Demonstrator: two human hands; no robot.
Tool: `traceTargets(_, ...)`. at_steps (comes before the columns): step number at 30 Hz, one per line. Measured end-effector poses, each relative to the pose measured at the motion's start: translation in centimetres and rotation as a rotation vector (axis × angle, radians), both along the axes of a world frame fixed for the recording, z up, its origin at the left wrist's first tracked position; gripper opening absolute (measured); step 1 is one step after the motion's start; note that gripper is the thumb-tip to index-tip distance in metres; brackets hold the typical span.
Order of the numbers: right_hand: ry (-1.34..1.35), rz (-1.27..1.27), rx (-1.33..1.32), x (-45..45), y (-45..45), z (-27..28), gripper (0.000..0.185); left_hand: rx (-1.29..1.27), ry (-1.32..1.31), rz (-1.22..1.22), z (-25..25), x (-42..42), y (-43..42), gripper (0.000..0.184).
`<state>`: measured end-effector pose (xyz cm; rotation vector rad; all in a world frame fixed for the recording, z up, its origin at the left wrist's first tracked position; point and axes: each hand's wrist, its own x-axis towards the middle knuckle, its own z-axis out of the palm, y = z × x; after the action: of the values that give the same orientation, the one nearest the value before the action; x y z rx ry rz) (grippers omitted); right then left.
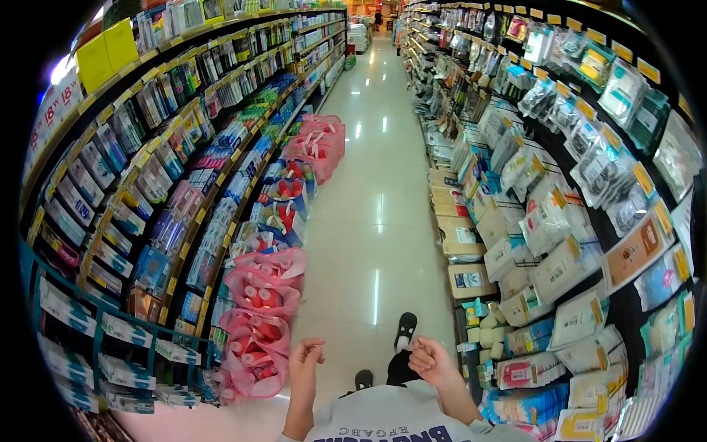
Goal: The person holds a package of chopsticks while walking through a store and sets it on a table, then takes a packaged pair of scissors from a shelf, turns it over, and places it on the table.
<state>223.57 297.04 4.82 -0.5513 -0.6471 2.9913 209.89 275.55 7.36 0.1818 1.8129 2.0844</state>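
My left hand [305, 356] is raised at waist height, its fingers loosely bent and somewhat apart, with nothing in it. Just to its left on the floor stand pink bags [258, 361] holding red bottles with white parts. My right hand [431, 361] is also raised, fingers curled in toward the palm, and no object shows in it. Neither hand touches any goods. Between the hands, below, are the grey shirt [390, 412] with dark lettering and my dark shoes [406, 324], one ahead of the other.
Tall shelves [184, 243] of boxed toothpaste-like goods and hanging packs line the left. Hanging packets [560, 258] and cutting boards [469, 280] fill the right rack. A shiny tiled aisle [361, 221] runs ahead between them. More pink bags [317, 147] stand along the left shelf. Far off is a person [378, 20].
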Motion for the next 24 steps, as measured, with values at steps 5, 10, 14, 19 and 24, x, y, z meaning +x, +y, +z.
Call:
traceTargets(5, -0.015, 0.062, -0.015, -5.6, 4.2, -0.1, 0.022, 0.090, -0.017, 0.130, -0.2, -4.7, 3.4, 0.010)
traceTargets(10, 0.030, 0.129, 0.107, -10.7, 11.9, 2.4, 0.022, 0.192, 0.017, 0.195, 1.3, -8.9, 10.8, 0.010)
traceTargets(14, 0.071, 0.044, 0.156, -13.5, 19.3, 4.2, 0.021, 0.159, 0.050, 0.144, 2.2, -11.8, 17.7, 0.011)
traceTargets(19, 0.116, -0.033, 0.148, -14.8, 26.6, 3.7, 0.022, 0.137, 0.086, 0.044, 1.6, -14.5, 25.7, 0.011)
traceTargets(24, 0.090, -0.045, -0.007, -15.4, 30.6, 1.8, 0.023, 0.099, 0.047, -0.017, 1.6, -16.3, 31.8, 0.011)
